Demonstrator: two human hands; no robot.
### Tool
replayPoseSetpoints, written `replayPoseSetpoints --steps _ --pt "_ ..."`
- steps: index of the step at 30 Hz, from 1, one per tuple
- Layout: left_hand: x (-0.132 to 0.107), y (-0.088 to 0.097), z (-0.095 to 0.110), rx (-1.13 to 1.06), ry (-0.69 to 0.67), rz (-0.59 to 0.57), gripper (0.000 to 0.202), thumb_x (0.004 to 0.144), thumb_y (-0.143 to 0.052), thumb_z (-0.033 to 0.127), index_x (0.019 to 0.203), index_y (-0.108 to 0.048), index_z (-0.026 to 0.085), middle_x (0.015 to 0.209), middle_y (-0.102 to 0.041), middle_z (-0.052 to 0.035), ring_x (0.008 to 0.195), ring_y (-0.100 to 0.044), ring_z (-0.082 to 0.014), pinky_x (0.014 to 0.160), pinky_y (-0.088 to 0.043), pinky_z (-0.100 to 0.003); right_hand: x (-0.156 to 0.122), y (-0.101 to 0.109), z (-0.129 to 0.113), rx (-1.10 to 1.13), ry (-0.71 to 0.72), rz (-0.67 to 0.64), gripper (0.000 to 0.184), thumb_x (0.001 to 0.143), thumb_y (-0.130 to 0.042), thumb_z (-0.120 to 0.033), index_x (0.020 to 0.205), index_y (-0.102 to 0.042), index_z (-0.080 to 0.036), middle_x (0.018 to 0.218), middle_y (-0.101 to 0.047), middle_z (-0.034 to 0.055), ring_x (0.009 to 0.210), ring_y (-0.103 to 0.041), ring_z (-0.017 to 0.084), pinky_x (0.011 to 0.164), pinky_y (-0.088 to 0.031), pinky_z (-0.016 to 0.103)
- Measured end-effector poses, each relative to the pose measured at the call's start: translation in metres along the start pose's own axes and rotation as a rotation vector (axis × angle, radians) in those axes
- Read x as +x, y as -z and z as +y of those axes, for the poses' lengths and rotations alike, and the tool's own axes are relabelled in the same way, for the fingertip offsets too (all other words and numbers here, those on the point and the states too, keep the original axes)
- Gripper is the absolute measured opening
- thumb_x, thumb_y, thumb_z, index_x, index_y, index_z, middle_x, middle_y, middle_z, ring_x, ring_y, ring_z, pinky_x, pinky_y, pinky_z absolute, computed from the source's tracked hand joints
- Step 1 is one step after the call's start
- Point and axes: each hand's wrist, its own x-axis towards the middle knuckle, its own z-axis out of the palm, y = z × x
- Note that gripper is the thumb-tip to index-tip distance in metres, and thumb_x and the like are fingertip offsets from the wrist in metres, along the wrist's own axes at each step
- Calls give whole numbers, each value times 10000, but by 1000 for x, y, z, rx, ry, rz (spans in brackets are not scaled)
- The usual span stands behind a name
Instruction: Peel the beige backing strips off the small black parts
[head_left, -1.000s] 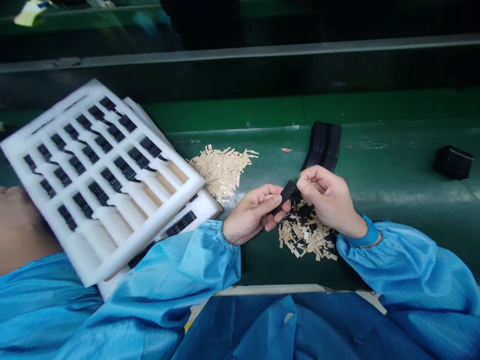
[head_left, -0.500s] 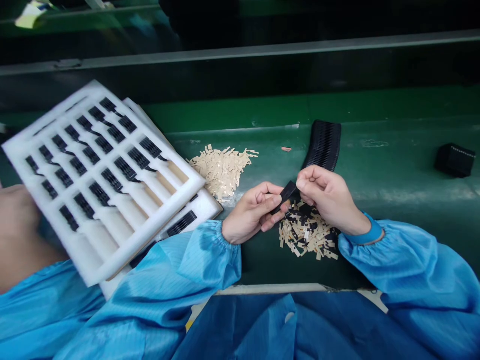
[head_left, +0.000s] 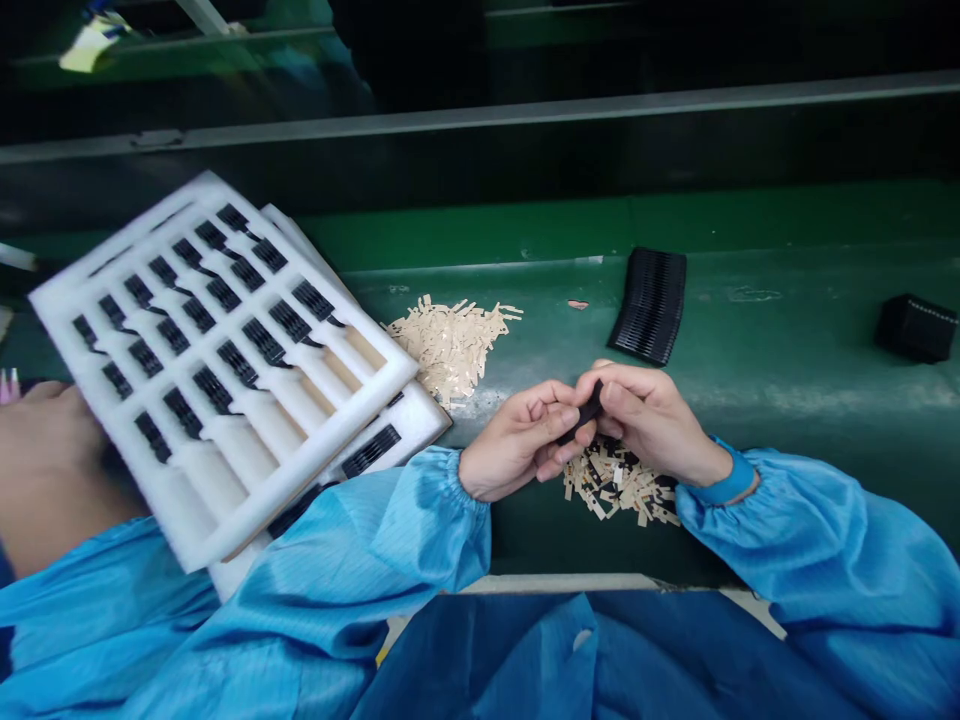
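My left hand [head_left: 517, 440] holds a small black rectangular piece [head_left: 586, 414] between thumb and fingers. At its upper right end, the thumb and fingertips of my right hand [head_left: 652, 415] close on the same piece; the fingers cover most of it. Just below the hands lies a loose pile of small cream strips [head_left: 626, 485], with dark bits among them. Beyond my right hand, a curved stack of ribbed black parts [head_left: 651, 305] rests on the green work surface [head_left: 787, 400].
A second heap of cream strips [head_left: 454, 345] lies left of the hands. White foam trays [head_left: 390, 372] with black comb-like parts are stacked at the left, beside a co-worker's blurred hand [head_left: 52, 460]. A black block [head_left: 916, 327] sits far right.
My right hand has come down and inward; its fingers now close round the black piece's upper end, where before they pinched just beside it. The whole view has shifted slightly.
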Motion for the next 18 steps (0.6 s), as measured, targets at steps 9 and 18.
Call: replayPoseSetpoints --steps 9,18 --pt "0 0 1 -23 42 -53 208 905 -713 282 928 -547 159 740 -612 12 487 -472 -34 346 -322 -99 2 -4 -2 193 -159 18 350 981 -597 -444 796 -709 -169 689 -446 -23 510 -348 62 467 -223 243" --pt "-2 0 3 -55 88 36 319 834 -795 310 937 -546 140 727 -607 16 479 -459 -21 347 -294 -93 -3 -8 -3 -279 112 74 229 921 -700 -425 980 -714 -203 832 -527 0 670 -492 106 602 -388 262"
